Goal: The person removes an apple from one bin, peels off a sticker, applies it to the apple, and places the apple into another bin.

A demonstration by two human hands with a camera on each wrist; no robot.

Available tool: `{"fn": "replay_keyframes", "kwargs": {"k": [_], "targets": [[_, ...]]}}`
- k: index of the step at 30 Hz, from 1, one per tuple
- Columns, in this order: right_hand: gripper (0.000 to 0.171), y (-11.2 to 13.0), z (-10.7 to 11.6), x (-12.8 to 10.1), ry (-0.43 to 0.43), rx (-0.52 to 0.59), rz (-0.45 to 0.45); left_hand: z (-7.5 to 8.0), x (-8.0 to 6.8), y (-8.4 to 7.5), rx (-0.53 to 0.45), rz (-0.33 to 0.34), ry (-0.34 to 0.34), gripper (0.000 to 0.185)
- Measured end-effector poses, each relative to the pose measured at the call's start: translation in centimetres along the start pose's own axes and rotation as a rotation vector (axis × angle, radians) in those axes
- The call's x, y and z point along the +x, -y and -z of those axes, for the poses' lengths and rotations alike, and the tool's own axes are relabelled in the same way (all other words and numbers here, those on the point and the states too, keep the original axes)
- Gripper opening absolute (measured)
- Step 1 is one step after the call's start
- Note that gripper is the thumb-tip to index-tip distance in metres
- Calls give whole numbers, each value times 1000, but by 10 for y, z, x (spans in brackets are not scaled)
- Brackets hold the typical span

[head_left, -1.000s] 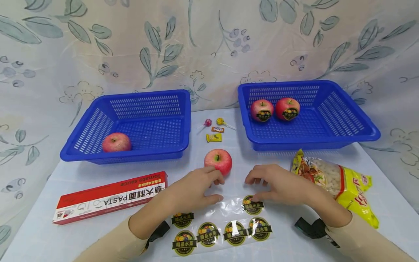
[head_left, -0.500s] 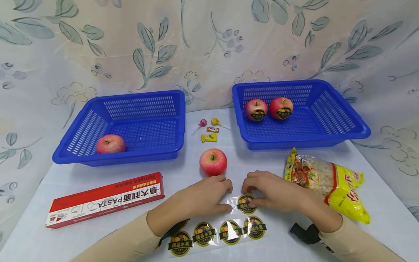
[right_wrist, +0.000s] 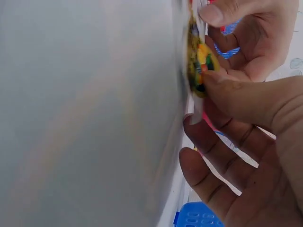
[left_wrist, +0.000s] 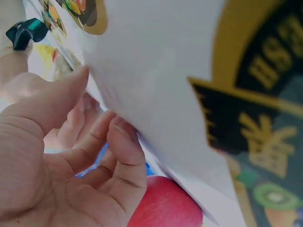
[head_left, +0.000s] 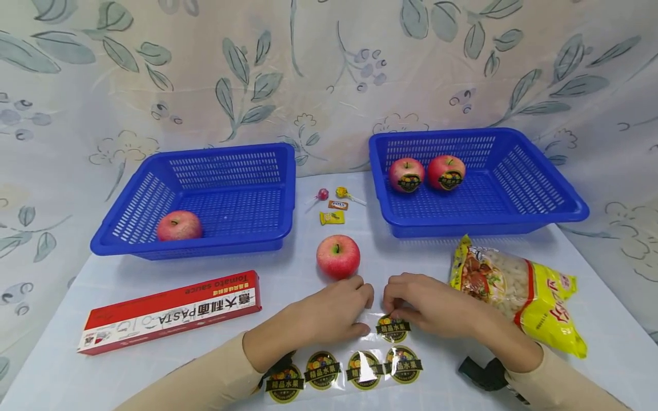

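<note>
A clear sticker sheet (head_left: pixel 354 348) with round fruit labels lies at the table's near edge. My left hand (head_left: pixel 367 311) pinches its upper edge between thumb and fingers; the left wrist view shows the sheet (left_wrist: pixel 156 94) close against my fingers (left_wrist: pixel 118 156). My right hand (head_left: pixel 389 302) pinches the upper sticker (head_left: pixel 393 327); in the right wrist view my thumb presses that sticker (right_wrist: pixel 199 66). An unlabelled red apple (head_left: pixel 337 256) stands just beyond both hands, untouched.
The left blue basket (head_left: pixel 154 245) holds one plain apple (head_left: pixel 179 225). Two labelled apples (head_left: pixel 406 174) sit in the right blue basket (head_left: pixel 565 211). Around these lie a red pasta box (head_left: pixel 169 313) at the left, a yellow snack bag (head_left: pixel 519 291) at the right, and candies (head_left: pixel 331 205) between the baskets.
My left hand came back off the apple onto the sheet. Both hands closed together on the upper sticker and its edge. The apple stayed put.
</note>
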State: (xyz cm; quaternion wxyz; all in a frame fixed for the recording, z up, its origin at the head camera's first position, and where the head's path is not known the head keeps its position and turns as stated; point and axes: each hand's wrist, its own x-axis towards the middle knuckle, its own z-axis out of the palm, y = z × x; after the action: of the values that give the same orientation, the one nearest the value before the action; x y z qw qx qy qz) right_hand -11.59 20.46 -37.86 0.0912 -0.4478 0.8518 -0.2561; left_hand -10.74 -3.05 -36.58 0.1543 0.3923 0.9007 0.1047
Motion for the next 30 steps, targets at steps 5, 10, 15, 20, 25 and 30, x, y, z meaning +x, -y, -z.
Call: {"fn": "replay_keyframes", "kwargs": {"k": [5,10,15,20,25,30], "targets": [[23,2,2,-4,-31,89,28,-2,1,6,-79,-17,8,22],[22,5,4,-6,-13,153,45,-2,1,8,-100,-32,4,21],[19,9,12,-8,10,185,47,-5,1,7,-71,-31,-12,24],[13,10,20,-6,-37,185,51,-2,-4,8,-76,-16,-8,30],[12,11,21,0,-108,180,86,8,-17,17,-235,-21,-4,38],[14,14,19,9,-146,188,136,15,-30,23,-400,-34,-77,32]]}}
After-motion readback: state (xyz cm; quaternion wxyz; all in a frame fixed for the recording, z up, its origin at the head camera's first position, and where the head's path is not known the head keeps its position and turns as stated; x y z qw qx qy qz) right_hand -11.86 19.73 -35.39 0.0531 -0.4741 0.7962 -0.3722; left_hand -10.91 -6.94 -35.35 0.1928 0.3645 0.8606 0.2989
